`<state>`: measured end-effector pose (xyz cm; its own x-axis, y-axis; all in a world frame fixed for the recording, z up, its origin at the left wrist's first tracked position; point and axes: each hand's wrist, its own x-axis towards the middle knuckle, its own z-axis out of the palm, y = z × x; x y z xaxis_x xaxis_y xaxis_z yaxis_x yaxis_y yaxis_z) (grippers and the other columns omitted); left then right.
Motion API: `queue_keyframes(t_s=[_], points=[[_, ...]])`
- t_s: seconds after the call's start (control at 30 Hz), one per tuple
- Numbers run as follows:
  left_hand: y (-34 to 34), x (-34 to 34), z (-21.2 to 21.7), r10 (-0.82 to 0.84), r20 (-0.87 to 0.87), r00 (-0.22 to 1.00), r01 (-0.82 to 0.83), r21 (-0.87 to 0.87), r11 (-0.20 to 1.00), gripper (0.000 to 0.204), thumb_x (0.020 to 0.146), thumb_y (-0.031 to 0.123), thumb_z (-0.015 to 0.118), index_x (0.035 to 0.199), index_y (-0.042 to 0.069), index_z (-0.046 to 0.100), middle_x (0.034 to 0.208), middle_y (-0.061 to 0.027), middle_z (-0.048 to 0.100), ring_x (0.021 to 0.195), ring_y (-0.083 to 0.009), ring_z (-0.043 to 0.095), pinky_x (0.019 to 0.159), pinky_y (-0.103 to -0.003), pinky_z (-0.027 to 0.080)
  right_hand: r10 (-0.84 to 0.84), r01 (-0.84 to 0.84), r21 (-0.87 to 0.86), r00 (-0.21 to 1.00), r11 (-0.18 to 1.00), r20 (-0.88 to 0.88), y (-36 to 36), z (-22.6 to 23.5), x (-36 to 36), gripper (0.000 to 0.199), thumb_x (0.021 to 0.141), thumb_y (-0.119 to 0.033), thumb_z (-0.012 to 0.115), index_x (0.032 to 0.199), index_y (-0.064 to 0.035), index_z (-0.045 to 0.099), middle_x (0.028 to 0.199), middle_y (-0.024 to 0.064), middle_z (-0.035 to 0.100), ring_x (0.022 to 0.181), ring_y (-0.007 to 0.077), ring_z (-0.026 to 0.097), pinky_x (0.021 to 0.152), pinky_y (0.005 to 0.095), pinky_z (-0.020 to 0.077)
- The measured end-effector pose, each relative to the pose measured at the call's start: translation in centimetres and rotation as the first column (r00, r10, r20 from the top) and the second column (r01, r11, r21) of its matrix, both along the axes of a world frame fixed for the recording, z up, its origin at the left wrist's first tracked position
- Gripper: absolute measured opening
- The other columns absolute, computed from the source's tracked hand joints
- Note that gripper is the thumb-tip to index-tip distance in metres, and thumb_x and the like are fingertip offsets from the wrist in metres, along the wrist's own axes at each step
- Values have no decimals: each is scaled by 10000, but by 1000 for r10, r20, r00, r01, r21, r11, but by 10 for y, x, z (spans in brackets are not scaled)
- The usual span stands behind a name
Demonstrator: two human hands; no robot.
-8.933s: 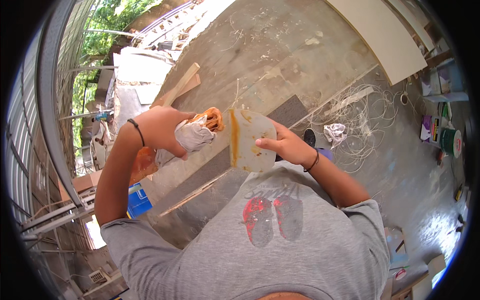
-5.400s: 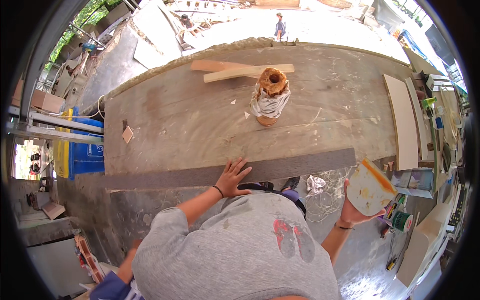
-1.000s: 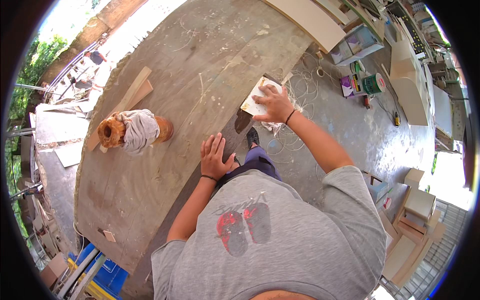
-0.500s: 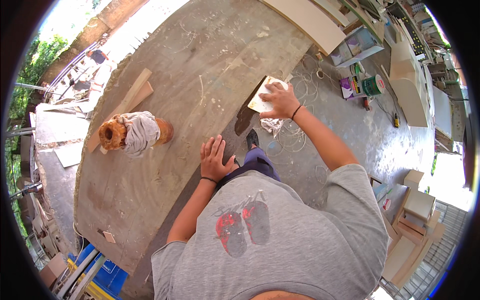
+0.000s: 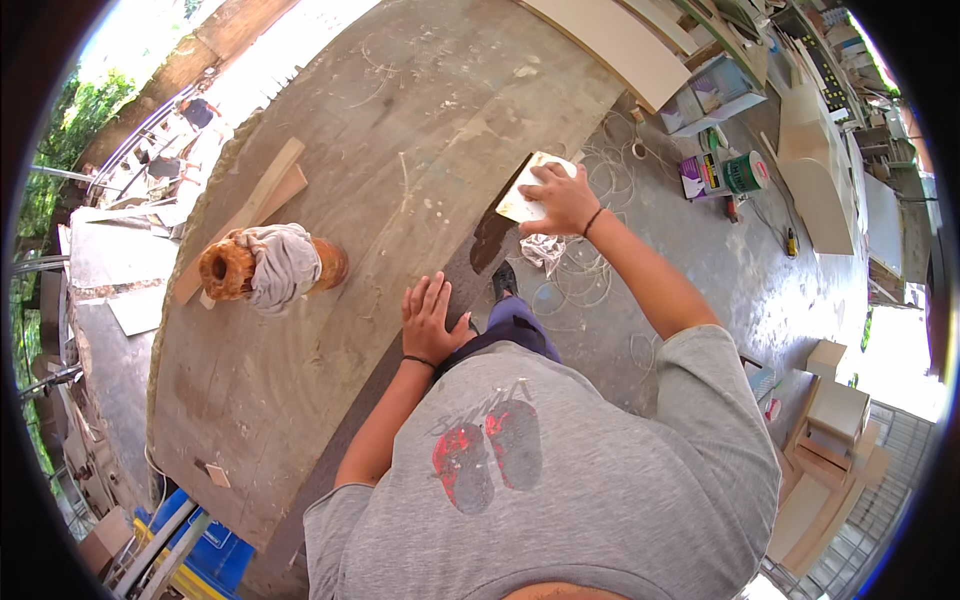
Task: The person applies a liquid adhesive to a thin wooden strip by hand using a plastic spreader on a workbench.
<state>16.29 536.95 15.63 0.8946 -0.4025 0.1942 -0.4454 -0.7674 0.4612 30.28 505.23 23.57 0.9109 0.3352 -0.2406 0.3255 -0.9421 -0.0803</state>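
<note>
My left hand (image 5: 428,318) lies flat near the table's edge, fingers stretched out, holding nothing. At the far end of that same edge, my right hand (image 5: 568,200) bends its fingers over a white, flat, rectangular pad (image 5: 523,208) with yellowish stains. The pad's underside is hidden. Beside it, a dark, wet-looking patch (image 5: 488,245) runs along the grey edge strip of the wooden worktable (image 5: 380,230). Left of my left hand, a brown wooden cylinder (image 5: 228,272) with a hollow end lies wrapped in a grey cloth (image 5: 283,268).
Wood strips (image 5: 262,200) lie behind the cylinder, and a small wood scrap (image 5: 217,474) sits near the table's lower left. On the floor to the right are loose cord, a crumpled white cloth (image 5: 542,251), a green can (image 5: 745,172) and stacked wooden pieces (image 5: 825,440).
Almost nothing differs. My right hand and the pad stay at the far end of the strip, and my left hand rests in the same place.
</note>
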Motion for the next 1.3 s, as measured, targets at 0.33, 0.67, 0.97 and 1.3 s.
queue_keyframes(t_s=[0.33, 0.67, 0.97, 1.3], points=[[0, 1, -1, 2, 7, 1000, -2, -6, 1000, 607, 812, 412, 676, 1285, 38, 601, 1483, -82, 465, 1392, -301, 364, 1168, -499, 224, -70, 56, -114, 990, 992, -125, -6, 16, -16, 655, 643, -639, 718, 1172, -255, 693, 1336, 65, 551, 1318, 292, 443, 968, 726, 311], [-2, 2, -2, -1, 14, 1000, 2, -25, 1000, 596, 818, 399, 680, 1286, 41, 596, 1475, -93, 472, 1382, -315, 377, 1160, -508, 237, -279, 283, -5, 942, 959, -185, -43, 26, -54, 702, 658, -666, 702, 1226, -253, 694, 1330, 87, 576, 1340, 293, 428, 1035, 694, 272], [1, 0, -2, 7, 23, 1000, -6, -25, 1000, 591, 810, 416, 661, 1266, 43, 610, 1467, -82, 480, 1387, -293, 371, 1163, -499, 227, -35, -6, 186, 976, 983, 216, -18, -40, -59, 720, 671, -662, 708, 1263, -256, 651, 1414, 105, 490, 1368, 295, 382, 1035, 636, 265], [-1, 1, 0, 7, 3, 1000, -7, -11, 1000, 589, 816, 426, 659, 1263, 45, 614, 1475, -77, 473, 1392, -288, 365, 1174, -492, 217, 102, -102, 48, 995, 994, 15, 22, 9, -59, 715, 640, -638, 713, 1236, -245, 671, 1406, 101, 511, 1348, 291, 422, 1036, 713, 257]])
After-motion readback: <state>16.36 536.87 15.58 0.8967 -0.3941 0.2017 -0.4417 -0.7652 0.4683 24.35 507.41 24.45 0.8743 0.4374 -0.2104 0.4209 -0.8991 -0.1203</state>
